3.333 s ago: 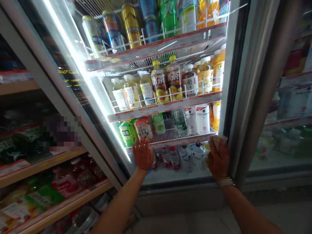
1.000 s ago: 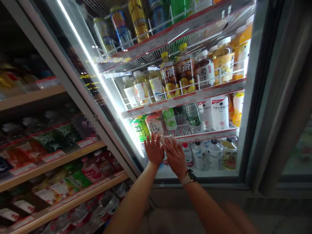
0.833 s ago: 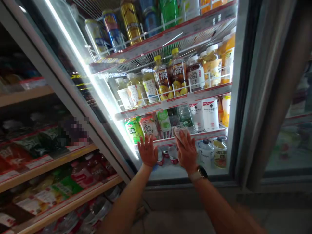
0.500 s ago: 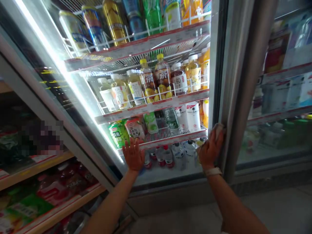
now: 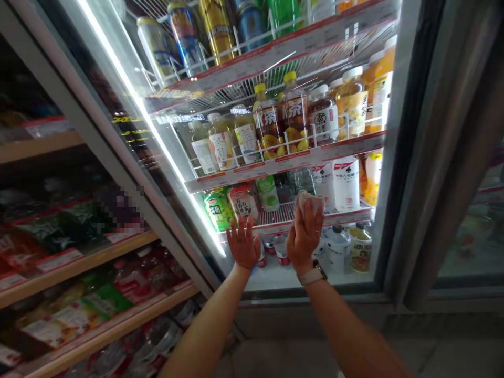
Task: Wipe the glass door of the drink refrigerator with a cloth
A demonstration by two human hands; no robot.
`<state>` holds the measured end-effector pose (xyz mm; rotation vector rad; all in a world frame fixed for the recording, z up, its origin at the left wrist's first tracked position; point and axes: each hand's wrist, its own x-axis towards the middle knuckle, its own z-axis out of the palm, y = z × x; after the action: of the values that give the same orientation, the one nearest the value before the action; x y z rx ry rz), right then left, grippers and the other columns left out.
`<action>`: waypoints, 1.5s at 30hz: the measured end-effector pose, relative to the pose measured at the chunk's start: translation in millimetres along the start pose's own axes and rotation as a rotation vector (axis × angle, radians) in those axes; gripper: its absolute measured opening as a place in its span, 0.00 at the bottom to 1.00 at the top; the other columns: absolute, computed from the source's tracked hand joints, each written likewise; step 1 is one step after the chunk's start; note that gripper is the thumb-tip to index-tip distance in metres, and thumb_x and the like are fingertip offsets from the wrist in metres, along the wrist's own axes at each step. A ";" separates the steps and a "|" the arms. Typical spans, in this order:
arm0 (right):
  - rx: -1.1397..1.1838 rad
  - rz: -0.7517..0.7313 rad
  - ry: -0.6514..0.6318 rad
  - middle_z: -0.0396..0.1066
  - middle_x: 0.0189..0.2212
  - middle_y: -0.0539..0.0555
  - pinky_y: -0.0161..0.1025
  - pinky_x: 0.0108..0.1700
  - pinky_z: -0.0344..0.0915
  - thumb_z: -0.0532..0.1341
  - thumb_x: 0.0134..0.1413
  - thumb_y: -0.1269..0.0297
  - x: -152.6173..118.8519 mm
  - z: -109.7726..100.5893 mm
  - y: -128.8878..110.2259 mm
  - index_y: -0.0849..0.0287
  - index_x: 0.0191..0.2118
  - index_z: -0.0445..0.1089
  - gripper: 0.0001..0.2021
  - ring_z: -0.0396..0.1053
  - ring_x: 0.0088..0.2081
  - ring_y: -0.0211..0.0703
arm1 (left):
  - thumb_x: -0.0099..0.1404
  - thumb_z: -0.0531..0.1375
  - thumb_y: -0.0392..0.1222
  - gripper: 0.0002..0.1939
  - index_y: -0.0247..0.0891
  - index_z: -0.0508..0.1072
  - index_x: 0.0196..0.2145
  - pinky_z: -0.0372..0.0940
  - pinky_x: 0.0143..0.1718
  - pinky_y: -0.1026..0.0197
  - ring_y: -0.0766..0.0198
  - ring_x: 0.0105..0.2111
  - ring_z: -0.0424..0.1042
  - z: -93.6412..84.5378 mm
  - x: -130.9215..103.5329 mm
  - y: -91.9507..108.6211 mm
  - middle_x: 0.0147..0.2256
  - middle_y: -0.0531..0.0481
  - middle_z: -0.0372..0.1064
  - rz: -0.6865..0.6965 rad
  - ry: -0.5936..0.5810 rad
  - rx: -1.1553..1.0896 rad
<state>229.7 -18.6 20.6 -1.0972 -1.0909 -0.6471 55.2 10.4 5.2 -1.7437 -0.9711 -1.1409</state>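
Note:
A pale, crumpled cloth [image 5: 309,202] is pressed to the glass door [image 5: 252,286] of a lit drinks cooler under the fingers of my right hand [image 5: 305,236], which wears a wristwatch. To its left, my left hand [image 5: 243,245] holds nothing and has its fingers spread at the glass, below a red drink package [image 5: 243,202]. Behind the cloth, a clear bottle [image 5: 303,178] and the lower wire shelf [image 5: 289,212] are partly hidden. Bottles with yellow caps [image 5: 294,113] stand one shelf higher.
Wooden-edged shelves [image 5: 118,320] with packaged goods appear at the left, reflected or beyond glass; I cannot tell which. The cooler's metal door frame [image 5: 429,210] runs down the right side. Cans [image 5: 216,31] stand on the top shelf, and grey floor [image 5: 283,357] shows below.
My right hand has moved left with the cloth, from the door's right edge to the middle of the glass, nearer my left hand. The view has shifted, so the cooler sits further right.

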 end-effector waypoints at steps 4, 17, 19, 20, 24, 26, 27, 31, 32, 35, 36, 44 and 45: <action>0.045 -0.108 -0.085 0.65 0.61 0.58 0.55 0.69 0.46 0.49 0.64 0.71 -20.6 13.3 -34.2 0.57 0.66 0.58 0.25 0.41 0.71 0.49 | 0.71 0.50 0.46 0.31 0.40 0.50 0.69 0.40 0.69 0.40 0.50 0.70 0.39 0.1 -2.3 -1.2 0.68 0.40 0.46 -0.004 -0.024 0.019; 0.067 -0.479 -0.351 0.69 0.59 0.52 0.45 0.69 0.43 0.53 0.61 0.74 -51.9 -10.0 11.4 0.50 0.57 0.69 0.22 0.55 0.66 0.41 | 0.72 0.47 0.45 0.30 0.39 0.47 0.69 0.38 0.69 0.41 0.52 0.70 0.36 -3.1 2.1 -0.8 0.69 0.41 0.44 0.001 -0.016 -0.012; -0.002 -0.428 -0.345 0.69 0.59 0.52 0.47 0.69 0.41 0.53 0.61 0.74 -44.6 -20.3 33.7 0.49 0.58 0.69 0.23 0.53 0.67 0.43 | 0.72 0.48 0.45 0.31 0.40 0.47 0.69 0.38 0.69 0.41 0.52 0.70 0.36 -3.6 2.2 -1.1 0.69 0.41 0.43 -0.003 -0.019 -0.040; -0.047 -0.387 -0.338 0.68 0.59 0.52 0.48 0.69 0.40 0.53 0.61 0.73 -40.8 -25.5 46.3 0.48 0.58 0.69 0.23 0.53 0.67 0.44 | 0.72 0.49 0.45 0.31 0.41 0.47 0.69 0.38 0.69 0.41 0.51 0.70 0.37 -3.6 2.0 -1.3 0.69 0.41 0.44 -0.010 -0.020 -0.060; -0.185 -0.166 -0.273 0.62 0.63 0.55 0.55 0.70 0.39 0.50 0.62 0.67 -29.9 -46.2 101.3 0.51 0.60 0.67 0.23 0.49 0.69 0.51 | 0.72 0.50 0.46 0.30 0.43 0.50 0.69 0.37 0.69 0.42 0.51 0.70 0.40 -1.4 -0.8 -2.3 0.68 0.42 0.47 -0.043 -0.025 -0.118; -0.195 -0.032 -0.189 0.55 0.67 0.59 0.61 0.69 0.40 0.50 0.62 0.65 -26.8 -56.2 125.4 0.56 0.63 0.63 0.25 0.45 0.70 0.57 | 0.71 0.50 0.46 0.30 0.42 0.51 0.68 0.38 0.69 0.42 0.51 0.70 0.41 0.1 -1.9 -2.3 0.68 0.41 0.48 -0.040 -0.025 -0.101; -0.192 0.036 -0.140 0.52 0.68 0.62 0.64 0.68 0.40 0.50 0.62 0.64 -25.6 -60.7 135.0 0.59 0.65 0.60 0.26 0.44 0.70 0.59 | 0.71 0.50 0.46 0.30 0.42 0.51 0.68 0.38 0.69 0.42 0.51 0.70 0.41 0.7 -2.1 -2.1 0.68 0.41 0.48 -0.033 -0.020 -0.084; -0.155 0.251 0.021 0.44 0.69 0.68 0.65 0.66 0.45 0.50 0.62 0.61 -21.4 -71.1 152.2 0.66 0.67 0.56 0.29 0.42 0.70 0.65 | 0.72 0.49 0.45 0.29 0.40 0.52 0.68 0.40 0.69 0.43 0.53 0.70 0.41 1.0 -1.1 0.0 0.67 0.41 0.51 -0.025 0.007 -0.042; -0.147 0.277 0.037 0.44 0.69 0.69 0.64 0.66 0.46 0.50 0.62 0.60 -20.7 -70.9 150.8 0.66 0.67 0.56 0.29 0.43 0.69 0.66 | 0.72 0.49 0.45 0.29 0.41 0.52 0.68 0.40 0.69 0.43 0.53 0.70 0.41 0.8 -0.9 0.4 0.67 0.42 0.52 -0.031 0.008 -0.050; -0.123 0.284 0.039 0.42 0.69 0.70 0.66 0.67 0.45 0.50 0.63 0.59 -21.3 -62.2 132.4 0.67 0.68 0.52 0.31 0.39 0.70 0.67 | 0.72 0.49 0.46 0.27 0.41 0.56 0.67 0.40 0.68 0.44 0.53 0.69 0.44 0.6 -1.3 1.2 0.66 0.42 0.55 -0.050 0.007 -0.094; -0.114 0.271 0.031 0.41 0.70 0.70 0.68 0.66 0.43 0.49 0.64 0.59 -22.6 -57.0 121.6 0.66 0.69 0.50 0.31 0.37 0.70 0.67 | 0.72 0.49 0.46 0.27 0.41 0.57 0.66 0.40 0.68 0.44 0.53 0.69 0.44 0.8 -1.7 1.3 0.65 0.41 0.55 -0.053 0.009 -0.097; -0.017 0.031 -0.165 0.44 0.70 0.61 0.68 0.67 0.43 0.48 0.65 0.67 -54.1 -4.6 -2.0 0.55 0.72 0.40 0.31 0.32 0.72 0.61 | 0.72 0.48 0.44 0.29 0.39 0.51 0.68 0.42 0.68 0.43 0.53 0.70 0.40 -2.2 0.5 3.0 0.66 0.41 0.53 -0.013 0.001 -0.003; 0.000 0.001 -0.204 0.45 0.70 0.60 0.67 0.67 0.43 0.48 0.65 0.67 -57.8 0.1 -15.5 0.55 0.72 0.40 0.32 0.32 0.72 0.59 | 0.72 0.48 0.43 0.30 0.38 0.50 0.69 0.42 0.68 0.43 0.53 0.70 0.39 -5.4 1.7 2.6 0.67 0.40 0.52 0.002 -0.008 0.001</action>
<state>195.2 -29.1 -27.1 -1.1829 -1.2645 -0.5428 56.3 4.8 7.6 -1.7491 -0.9746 -1.1329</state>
